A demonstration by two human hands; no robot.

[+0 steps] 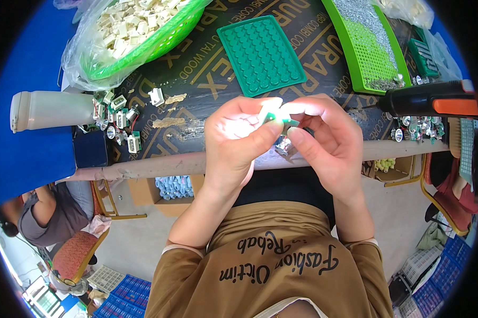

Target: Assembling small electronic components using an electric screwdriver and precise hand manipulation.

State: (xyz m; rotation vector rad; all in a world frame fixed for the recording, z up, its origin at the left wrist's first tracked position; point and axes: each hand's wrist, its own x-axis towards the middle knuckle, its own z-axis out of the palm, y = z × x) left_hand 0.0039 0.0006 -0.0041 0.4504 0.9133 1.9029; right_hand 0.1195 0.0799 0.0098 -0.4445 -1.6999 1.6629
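Above the table's near edge, my left hand pinches a small green circuit board with a white plastic part between thumb and fingers. My right hand closes on the board's other side, its thumb and fingertips touching it. Bright light washes out the detail there. A small shiny lamp piece hangs just under the board, between the two thumbs. Just beyond my hands lies a green plastic tray with rows of round hollows. One loose white plastic housing sits on the table to the left.
Far left, a green basket holds many white housings. A white bottle lies beside assembled lamp boards. At right are a green bin of small metal parts, a black-and-orange tool and more lamp pieces. People sit at both sides.
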